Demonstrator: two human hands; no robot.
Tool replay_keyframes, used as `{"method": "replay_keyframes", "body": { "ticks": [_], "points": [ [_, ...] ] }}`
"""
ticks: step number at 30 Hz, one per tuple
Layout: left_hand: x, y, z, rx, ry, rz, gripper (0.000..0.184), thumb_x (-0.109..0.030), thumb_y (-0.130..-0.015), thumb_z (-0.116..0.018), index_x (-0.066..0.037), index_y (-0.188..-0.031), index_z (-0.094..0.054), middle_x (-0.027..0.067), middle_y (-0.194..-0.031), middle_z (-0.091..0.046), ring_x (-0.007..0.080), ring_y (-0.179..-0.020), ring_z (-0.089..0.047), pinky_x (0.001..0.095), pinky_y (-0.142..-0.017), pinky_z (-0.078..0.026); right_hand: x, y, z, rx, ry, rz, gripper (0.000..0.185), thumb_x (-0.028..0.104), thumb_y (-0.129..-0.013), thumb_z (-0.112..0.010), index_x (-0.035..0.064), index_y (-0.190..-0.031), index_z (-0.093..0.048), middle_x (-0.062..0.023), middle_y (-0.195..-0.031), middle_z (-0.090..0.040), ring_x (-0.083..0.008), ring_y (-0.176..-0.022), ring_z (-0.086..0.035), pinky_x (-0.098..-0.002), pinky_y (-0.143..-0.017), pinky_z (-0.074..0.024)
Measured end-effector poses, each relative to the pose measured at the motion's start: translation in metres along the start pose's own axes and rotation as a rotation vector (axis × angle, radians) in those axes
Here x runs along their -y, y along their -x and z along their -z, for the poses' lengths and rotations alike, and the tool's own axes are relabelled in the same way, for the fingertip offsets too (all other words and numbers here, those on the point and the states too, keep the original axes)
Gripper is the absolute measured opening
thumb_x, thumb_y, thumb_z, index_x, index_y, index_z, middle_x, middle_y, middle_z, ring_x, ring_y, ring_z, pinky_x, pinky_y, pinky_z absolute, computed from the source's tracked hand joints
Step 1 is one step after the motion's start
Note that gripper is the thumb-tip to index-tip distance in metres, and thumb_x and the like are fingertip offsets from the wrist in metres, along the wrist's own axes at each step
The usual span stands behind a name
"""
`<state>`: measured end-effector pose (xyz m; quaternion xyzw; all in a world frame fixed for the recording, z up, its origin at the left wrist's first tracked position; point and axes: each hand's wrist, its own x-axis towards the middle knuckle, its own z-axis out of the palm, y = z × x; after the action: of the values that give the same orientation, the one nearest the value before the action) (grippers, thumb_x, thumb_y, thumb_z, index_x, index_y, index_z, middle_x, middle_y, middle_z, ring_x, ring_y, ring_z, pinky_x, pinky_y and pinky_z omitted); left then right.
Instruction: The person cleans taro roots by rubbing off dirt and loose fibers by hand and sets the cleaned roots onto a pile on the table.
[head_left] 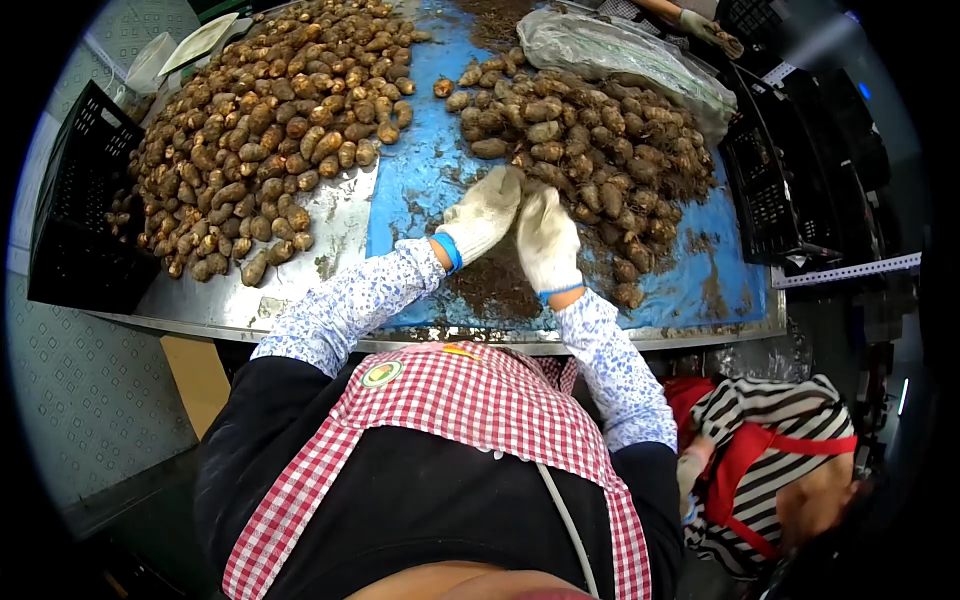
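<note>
My left hand [485, 212], in a white knit glove with a blue cuff, is closed, its fingers meeting those of my right hand [548, 235] at the near edge of a taro pile. The right hand, gloved the same way, is also closed with its fingers pointing down. What the fingers hold is hidden by the gloves. Just beyond them lies the right-hand pile of hairy, soil-covered taros [610, 140]. To the left, a larger pile of cleaner taros [270, 130] shows pale cut ends. Loose brown soil [500, 285] lies beneath my hands on a blue sheet [410, 230].
Black crates stand at the left [85, 200] and right [765, 180] table ends. A clear plastic bag [620, 60] lies behind the right pile. Another person's gloved hand [710, 30] is at the far right; a person in striped clothing [770, 460] is close at my right.
</note>
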<state>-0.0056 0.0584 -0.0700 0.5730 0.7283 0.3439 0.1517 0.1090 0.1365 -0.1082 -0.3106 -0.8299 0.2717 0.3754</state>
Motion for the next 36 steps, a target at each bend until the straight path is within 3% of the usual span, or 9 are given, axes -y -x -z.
{"method": "replay_keyframes", "body": {
  "ticks": [2,5,12,16,18,31,32,33,36],
  "points": [
    [-0.010,-0.005,-0.005,-0.150,0.511,0.177,0.028,-0.005,-0.095,-0.052,0.001,-0.122,-0.056,0.0151,-0.124,-0.058,0.0269,-0.113,-0.056,0.0316,-0.101,-0.045,0.017,-0.009,0.011,-0.054,-0.546,-0.081,0.037,0.039,-0.103,-0.043,0.0054,-0.107,-0.059,-0.0059,-0.081,-0.060,-0.0212,-0.048,-0.052,-0.0334,-0.046,-0.0474],
    [-0.015,-0.005,-0.013,-0.349,0.706,0.226,0.029,-0.014,-0.101,-0.047,-0.001,-0.126,-0.054,0.0150,-0.131,-0.055,0.0221,-0.118,-0.053,0.0325,-0.103,-0.044,0.046,-0.010,0.021,-0.077,-1.373,-1.017,0.043,0.045,-0.103,-0.042,0.0065,-0.108,-0.060,-0.0039,-0.082,-0.061,-0.0099,-0.051,-0.052,-0.0259,-0.040,-0.0431],
    [-0.034,0.003,0.022,-0.137,1.545,0.534,0.032,-0.025,-0.105,-0.037,-0.004,-0.122,-0.055,0.0122,-0.119,-0.059,0.0203,-0.101,-0.063,0.0329,-0.083,-0.058,0.060,-0.002,0.047,0.101,-0.915,-0.534,0.030,0.028,-0.102,-0.050,0.0040,-0.119,-0.057,-0.0072,-0.106,-0.063,-0.0148,-0.089,-0.065,-0.0278,-0.066,-0.0563],
    [-0.027,0.016,0.016,-0.092,1.224,0.282,0.033,-0.025,-0.105,-0.037,-0.003,-0.125,-0.052,0.0122,-0.120,-0.057,0.0197,-0.106,-0.059,0.0324,-0.091,-0.051,0.026,-0.012,0.060,0.491,-0.068,-0.275,0.034,0.024,-0.102,-0.050,0.0017,-0.129,-0.049,-0.0102,-0.118,-0.062,-0.0209,-0.098,-0.066,-0.0274,-0.070,-0.0578],
    [-0.044,0.019,0.014,-0.159,0.830,0.189,0.033,-0.023,-0.105,-0.037,-0.002,-0.127,-0.050,0.0120,-0.121,-0.056,0.0200,-0.110,-0.055,0.0327,-0.096,-0.045,0.020,-0.002,0.042,0.352,-0.765,-0.385,0.033,0.025,-0.101,-0.054,0.0009,-0.123,-0.057,-0.0070,-0.107,-0.067,-0.0175,-0.090,-0.066,-0.0275,-0.068,-0.0554],
    [-0.030,0.038,0.021,-0.310,0.132,-0.477,0.026,0.003,-0.088,-0.050,0.008,-0.112,-0.059,0.0189,-0.105,-0.057,0.0289,-0.088,-0.063,0.0330,-0.074,-0.056,0.042,0.006,0.069,0.541,-0.744,-0.609,0.032,0.031,-0.100,-0.054,0.0038,-0.116,-0.063,-0.0028,-0.090,-0.065,-0.0101,-0.069,-0.061,-0.0249,-0.056,-0.0509],
    [-0.029,0.037,0.023,-0.339,0.141,-0.583,0.025,0.004,-0.086,-0.053,0.008,-0.109,-0.060,0.0192,-0.103,-0.056,0.0291,-0.087,-0.063,0.0330,-0.072,-0.057,0.036,0.011,0.057,0.314,-0.382,0.103,0.037,0.036,-0.101,-0.051,0.0029,-0.110,-0.065,-0.0046,-0.083,-0.064,-0.0108,-0.068,-0.060,-0.0248,-0.052,-0.0477],
    [-0.021,0.037,0.020,-0.383,0.086,-0.618,0.026,0.004,-0.086,-0.056,0.009,-0.110,-0.060,0.0198,-0.107,-0.057,0.0261,-0.088,-0.064,0.0336,-0.070,-0.059,0.030,0.014,0.055,0.394,-0.544,-0.170,0.034,0.033,-0.101,-0.051,0.0021,-0.108,-0.065,-0.0065,-0.080,-0.064,-0.0138,-0.068,-0.061,-0.0272,-0.054,-0.0479],
    [-0.024,0.047,0.017,-0.148,0.363,0.065,0.026,0.004,-0.093,-0.049,0.008,-0.117,-0.055,0.0232,-0.119,-0.056,0.0264,-0.099,-0.064,0.0337,-0.078,-0.058,0.028,0.013,0.053,0.206,0.117,0.450,0.016,0.001,-0.086,-0.063,-0.0031,-0.102,-0.062,-0.0156,-0.091,-0.066,-0.0279,-0.078,-0.064,-0.0338,-0.071,-0.0521]
  ]
}}
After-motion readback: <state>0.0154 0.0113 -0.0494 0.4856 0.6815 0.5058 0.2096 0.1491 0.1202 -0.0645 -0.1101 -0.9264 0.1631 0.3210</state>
